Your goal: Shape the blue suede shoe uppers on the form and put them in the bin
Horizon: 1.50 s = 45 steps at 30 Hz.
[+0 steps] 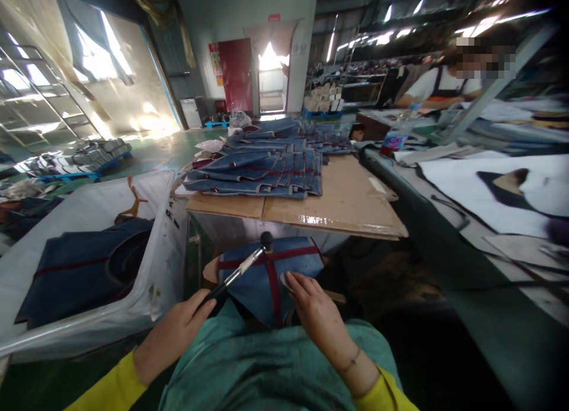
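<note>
My left hand [193, 317] is closed round the dark handle of a hammer-like tool [242, 266] with a silver shaft. Its round black head rests on or just above a blue fabric piece [249, 286] crossed by dark red strips. On the right side of that fabric is my right hand [311, 301], fingers together, pinching a small pale item [285, 280] too small to name. The fabric lies over a support in front of my knees, under the edge of the cardboard.
Stacked blue pieces [267, 168] lie on a cardboard sheet [342, 191] ahead. At left stands a white bin [162, 245] holding blue fabric [80, 268]. A cluttered table [444, 221] runs along the right, with a bottle [395, 135] and a person [438, 85] behind it.
</note>
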Tool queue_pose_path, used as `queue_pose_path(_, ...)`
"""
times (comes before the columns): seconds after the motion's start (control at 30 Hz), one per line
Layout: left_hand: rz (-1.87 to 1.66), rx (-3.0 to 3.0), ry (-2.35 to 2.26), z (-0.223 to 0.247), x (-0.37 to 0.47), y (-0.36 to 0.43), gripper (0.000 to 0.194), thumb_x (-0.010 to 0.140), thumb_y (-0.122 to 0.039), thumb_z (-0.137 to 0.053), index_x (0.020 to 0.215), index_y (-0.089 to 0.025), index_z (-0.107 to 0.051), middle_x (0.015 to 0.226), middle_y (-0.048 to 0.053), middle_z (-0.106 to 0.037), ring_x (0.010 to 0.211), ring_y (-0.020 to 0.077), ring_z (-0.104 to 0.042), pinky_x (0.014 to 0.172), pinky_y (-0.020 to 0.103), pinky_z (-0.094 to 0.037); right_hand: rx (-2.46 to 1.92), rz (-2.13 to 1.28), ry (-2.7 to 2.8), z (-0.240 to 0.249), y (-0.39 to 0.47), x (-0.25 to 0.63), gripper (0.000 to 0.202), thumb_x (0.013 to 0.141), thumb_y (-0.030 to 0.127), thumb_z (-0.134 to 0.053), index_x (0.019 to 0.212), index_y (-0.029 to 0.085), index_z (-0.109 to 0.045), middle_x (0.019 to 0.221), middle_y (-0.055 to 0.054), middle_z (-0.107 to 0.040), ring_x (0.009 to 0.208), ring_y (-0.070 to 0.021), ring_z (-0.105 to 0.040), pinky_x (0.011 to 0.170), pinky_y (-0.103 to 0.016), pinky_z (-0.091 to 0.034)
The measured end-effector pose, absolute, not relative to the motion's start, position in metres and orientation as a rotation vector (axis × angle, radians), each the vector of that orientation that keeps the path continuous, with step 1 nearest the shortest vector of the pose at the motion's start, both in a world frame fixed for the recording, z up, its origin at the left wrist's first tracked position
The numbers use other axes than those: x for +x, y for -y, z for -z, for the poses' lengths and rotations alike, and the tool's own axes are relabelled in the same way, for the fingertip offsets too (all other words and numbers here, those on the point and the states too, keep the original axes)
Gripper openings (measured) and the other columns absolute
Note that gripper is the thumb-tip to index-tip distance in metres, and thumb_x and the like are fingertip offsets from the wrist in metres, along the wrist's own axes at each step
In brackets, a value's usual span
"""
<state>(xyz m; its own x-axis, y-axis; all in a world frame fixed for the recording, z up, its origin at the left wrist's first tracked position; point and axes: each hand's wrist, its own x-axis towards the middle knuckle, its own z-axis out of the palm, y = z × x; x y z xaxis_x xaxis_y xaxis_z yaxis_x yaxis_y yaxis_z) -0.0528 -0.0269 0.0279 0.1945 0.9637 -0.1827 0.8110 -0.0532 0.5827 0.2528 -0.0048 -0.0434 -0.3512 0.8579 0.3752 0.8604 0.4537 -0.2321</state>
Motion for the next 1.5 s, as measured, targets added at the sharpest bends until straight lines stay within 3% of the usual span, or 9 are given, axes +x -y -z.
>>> queue_pose_path(0.1, -0.429, 1.868, -1.723, -0.025, -0.064, 0.033, 0.043, 0.091, -0.048, -0.035, 0.121, -0.021, -0.051, 0.114, 0.005, -0.065, 0.107, 0.0200, -0.059, 0.091, 0.029, -0.047, -1.431, 0.006, 2.251, 0.043, 0.004, 0.252, 0.045, 0.086, 0.008, -0.043, 0.130, 0.016, -0.046, 0.121, -0.010, -0.056, 0.105, -0.0202, -0.054, 0.093, -0.037, -0.048)
queue_pose_path(0.23, -0.306, 1.835, -1.759, -0.017, -0.076, 0.042, 0.040, 0.087, -0.049, -0.042, 0.113, -0.024, -0.058, 0.112, 0.004, -0.066, 0.108, 0.0219, -0.060, 0.093, 0.030, -0.046, -1.419, -0.010, 2.248, 0.041, 0.003, 0.250, 0.043, 0.087, 0.010, -0.043, 0.129, 0.016, -0.048, 0.121, -0.010, -0.057, 0.106, -0.0202, -0.054, 0.093, -0.037, -0.048)
queue_pose_path(0.5, -0.355, 1.859, -1.645, -0.025, -0.044, 0.028, 0.039, 0.090, -0.048, -0.037, 0.112, -0.024, -0.057, 0.104, 0.004, -0.069, 0.099, 0.0214, -0.064, 0.085, 0.028, -0.049, -1.444, -0.011, 2.218, 0.036, 0.004, 0.249, 0.040, 0.089, 0.013, -0.043, 0.127, 0.017, -0.050, 0.120, -0.010, -0.058, 0.106, -0.0202, -0.055, 0.091, -0.037, -0.049)
queue_pose_path(0.73, -0.397, 1.934, -1.594, -0.035, -0.022, 0.003, 0.045, 0.093, -0.047, -0.030, 0.126, -0.021, -0.046, 0.118, 0.006, -0.062, 0.109, 0.0201, -0.059, 0.091, 0.029, -0.046, -1.490, -0.036, 2.248, 0.033, 0.005, 0.249, 0.042, 0.087, 0.009, -0.042, 0.128, 0.016, -0.049, 0.121, -0.011, -0.057, 0.108, -0.0212, -0.053, 0.092, -0.037, -0.049)
queue_pose_path(0.9, -0.197, 2.082, -1.494, -0.029, -0.009, -0.005, 0.036, 0.091, -0.044, -0.036, 0.113, -0.023, -0.055, 0.113, 0.006, -0.065, 0.106, 0.0228, -0.061, 0.090, 0.032, -0.046, -1.493, -0.023, 2.228, 0.035, 0.005, 0.249, 0.042, 0.087, 0.010, -0.042, 0.128, 0.017, -0.048, 0.120, -0.010, -0.057, 0.106, -0.0206, -0.054, 0.091, -0.037, -0.049)
queue_pose_path(1.03, -0.343, 2.116, -1.498, -0.035, 0.006, -0.016, 0.039, 0.094, -0.046, -0.030, 0.120, -0.024, -0.049, 0.117, 0.006, -0.063, 0.112, 0.0195, -0.057, 0.094, 0.029, -0.043, -1.488, 0.023, 2.225, 0.038, 0.004, 0.249, 0.044, 0.086, 0.008, -0.043, 0.128, 0.017, -0.049, 0.122, -0.010, -0.057, 0.107, -0.0210, -0.054, 0.091, -0.037, -0.049)
queue_pose_path(1.2, -0.135, 2.243, -1.414, -0.034, 0.012, -0.028, 0.039, 0.093, -0.047, -0.032, 0.111, -0.022, -0.055, 0.099, 0.007, -0.069, 0.094, 0.0226, -0.064, 0.083, 0.032, -0.047, -1.504, 0.016, 2.249, 0.039, 0.004, 0.251, 0.052, 0.079, 0.000, -0.041, 0.127, 0.017, -0.050, 0.121, -0.010, -0.059, 0.105, -0.0212, -0.056, 0.089, -0.037, -0.051)
queue_pose_path(1.37, -0.378, 2.258, -1.558, -0.056, 0.003, -0.082, 0.038, 0.093, -0.048, -0.032, 0.117, -0.025, -0.049, 0.111, 0.005, -0.065, 0.105, 0.0213, -0.060, 0.087, 0.029, -0.043, -1.483, -0.077, 2.212, 0.039, 0.005, 0.253, 0.065, 0.070, -0.004, -0.037, 0.132, 0.015, -0.045, 0.123, -0.010, -0.057, 0.108, -0.0210, -0.056, 0.092, -0.038, -0.050)
queue_pose_path(1.5, -0.452, 2.331, -1.945, -0.092, -0.013, -0.169, 0.040, 0.092, -0.048, -0.031, 0.116, -0.022, -0.050, 0.104, 0.009, -0.066, 0.099, 0.0257, -0.061, 0.081, 0.032, -0.044, -1.477, -0.225, 2.075, 0.036, -0.002, 0.264, 0.070, 0.068, -0.002, -0.036, 0.135, 0.018, -0.040, 0.121, -0.009, -0.057, 0.108, -0.0173, -0.056, 0.092, -0.032, -0.050)
